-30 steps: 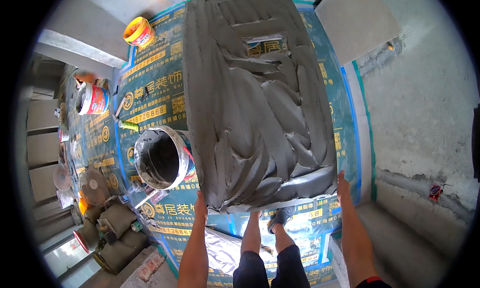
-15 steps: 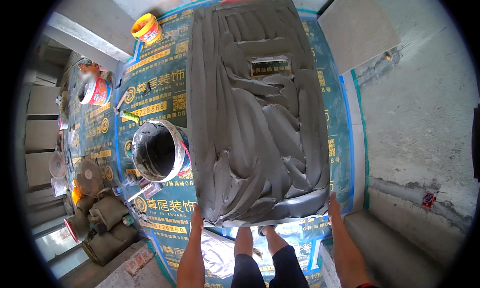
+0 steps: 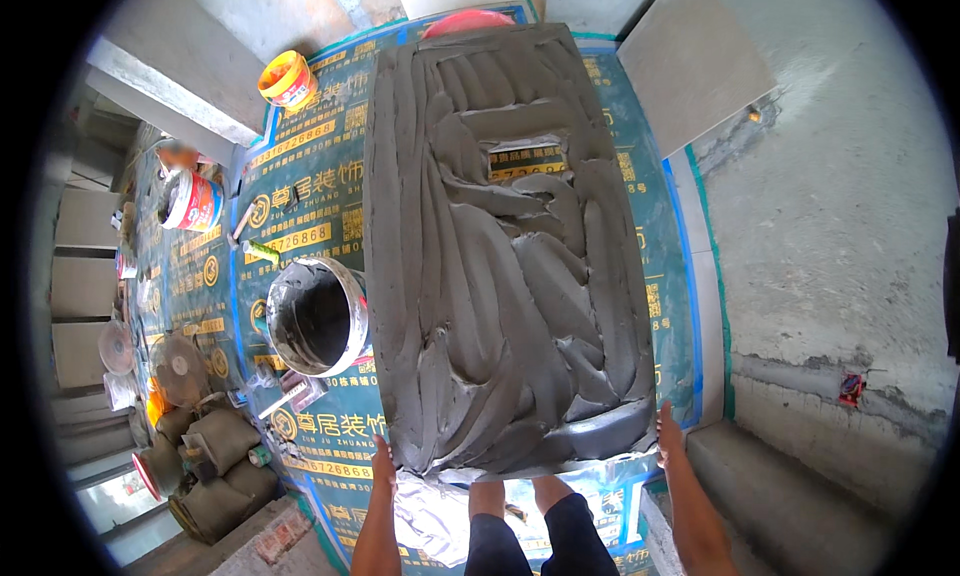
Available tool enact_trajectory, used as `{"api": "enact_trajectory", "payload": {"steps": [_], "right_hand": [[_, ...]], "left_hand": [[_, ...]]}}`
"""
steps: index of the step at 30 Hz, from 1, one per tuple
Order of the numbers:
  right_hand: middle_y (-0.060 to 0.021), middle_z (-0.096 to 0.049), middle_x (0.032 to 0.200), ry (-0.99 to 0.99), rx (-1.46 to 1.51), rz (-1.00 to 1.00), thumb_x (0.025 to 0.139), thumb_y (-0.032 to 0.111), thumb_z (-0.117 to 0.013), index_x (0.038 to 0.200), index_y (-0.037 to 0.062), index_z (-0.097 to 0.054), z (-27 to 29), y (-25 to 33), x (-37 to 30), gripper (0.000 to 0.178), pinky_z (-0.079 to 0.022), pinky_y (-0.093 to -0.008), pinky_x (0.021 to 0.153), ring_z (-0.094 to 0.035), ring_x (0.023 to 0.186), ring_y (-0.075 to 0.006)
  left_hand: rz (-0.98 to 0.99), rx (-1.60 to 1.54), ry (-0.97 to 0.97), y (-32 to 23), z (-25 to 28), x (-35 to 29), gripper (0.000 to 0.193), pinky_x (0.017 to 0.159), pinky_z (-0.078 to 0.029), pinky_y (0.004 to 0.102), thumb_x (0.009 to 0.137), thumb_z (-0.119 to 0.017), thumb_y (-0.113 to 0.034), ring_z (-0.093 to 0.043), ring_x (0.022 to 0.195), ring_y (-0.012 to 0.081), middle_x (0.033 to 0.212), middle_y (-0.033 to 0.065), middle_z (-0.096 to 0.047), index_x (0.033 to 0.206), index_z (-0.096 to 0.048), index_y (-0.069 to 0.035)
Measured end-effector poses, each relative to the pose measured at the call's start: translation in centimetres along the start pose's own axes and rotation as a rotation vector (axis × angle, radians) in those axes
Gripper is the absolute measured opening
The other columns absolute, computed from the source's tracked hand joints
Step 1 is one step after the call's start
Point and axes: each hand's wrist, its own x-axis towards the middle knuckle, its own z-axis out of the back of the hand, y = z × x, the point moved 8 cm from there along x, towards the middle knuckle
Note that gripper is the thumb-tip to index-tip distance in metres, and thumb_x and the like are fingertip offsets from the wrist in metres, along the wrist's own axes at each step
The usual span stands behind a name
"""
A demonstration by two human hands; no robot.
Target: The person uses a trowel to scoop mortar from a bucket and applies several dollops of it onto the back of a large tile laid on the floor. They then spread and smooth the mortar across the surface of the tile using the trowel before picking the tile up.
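A large rectangular tile (image 3: 510, 376) reaches away in front of me, its upward face spread with thick grey mortar in long ridges. Toward its far end a rectangular cutout (image 3: 527, 163) lets the printed floor sheet show through. My left hand (image 3: 384, 464) grips the tile's near left edge, close to the corner. On the opposite side, my right hand (image 3: 670, 441) holds the near right edge. The fingers of both hands are partly hidden at or under the tile. The tile's near edge is in front of my legs, and a red rounded thing (image 3: 468, 22) shows past its far end.
Left of the tile stands a bucket (image 3: 318, 316) with dark mortar inside. A yellow bucket (image 3: 287, 80) and a red-and-white bucket (image 3: 192, 200) are farther off. Tools (image 3: 292, 393) and sacks (image 3: 222, 441) lie at left. A bare tile (image 3: 697, 61) leans on the right wall.
The coated tile sits lower in the view, and its far end has shifted slightly left. Both hands have come nearer with it, still gripping its edges. My view has shifted a little too.
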Motion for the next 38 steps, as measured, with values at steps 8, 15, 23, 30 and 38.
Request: {"api": "enact_trajectory", "payload": {"steps": [8,15,23,30,38], "right_hand": [[0.0099,-0.026,0.061,-0.047,0.027,0.008,0.083,0.074,-0.048,0.068,0.0230,-0.045,2.8,4.7,-5.7,0.054,-0.022,-0.0235,0.048,-0.026,0.053,-0.0040],[0.0092,-0.032,0.060,0.177,-0.051,0.032,0.080,0.077,-0.050,0.069,0.0208,-0.045,4.4,12.2,-16.3,0.058,-0.022,-0.0205,0.043,-0.032,0.050,-0.0035],[-0.0003,-0.056,0.069,0.462,0.318,0.278,0.092,0.057,-0.052,0.076,0.0051,-0.062,4.8,23.6,-26.9,0.055,-0.041,-0.0311,0.057,-0.046,0.057,-0.0126],[-0.0128,-0.069,0.098,0.313,0.725,0.491,0.096,0.025,-0.055,0.102,-0.0045,-0.063,5.0,33.8,-34.3,0.031,-0.051,-0.0336,0.080,-0.066,0.088,-0.0224],[-0.0188,-0.063,0.120,0.784,0.738,0.444,0.098,0.044,-0.041,0.128,-0.0031,-0.053,0.1,44.0,-44.9,0.057,-0.042,-0.0488,0.103,-0.060,0.113,-0.0330]], "left_hand": [[0.063,0.050,0.217,-4.8,1.4,-4.8,0.074,0.052,-0.020,0.0231,0.075,-0.036,-0.088,-0.027,0.056,0.0055,0.066,-0.0087,-0.029,0.080,-0.052,-0.016],[0.026,0.076,0.342,-12.4,6.9,-11.6,0.060,0.044,-0.014,0.0232,0.085,-0.036,-0.079,-0.022,0.049,0.0043,0.062,-0.0084,-0.028,0.064,-0.033,-0.022],[-0.218,-0.176,0.383,-29.0,15.2,-23.0,0.055,0.043,-0.020,0.0213,0.092,-0.046,-0.062,-0.032,0.049,0.0044,0.064,-0.0072,-0.045,0.093,-0.061,-0.009],[-0.436,-0.397,0.528,-42.5,15.7,-30.3,0.054,0.076,-0.051,0.0312,0.099,-0.044,-0.042,-0.067,0.087,0.0198,0.100,0.0132,-0.068,0.121,-0.055,0.006],[-0.675,-0.656,0.805,-48.5,17.7,-31.7,0.054,0.083,-0.052,0.0340,0.098,-0.050,-0.035,-0.068,0.089,0.0224,0.122,0.0203,-0.057,0.135,-0.040,0.002]]}}
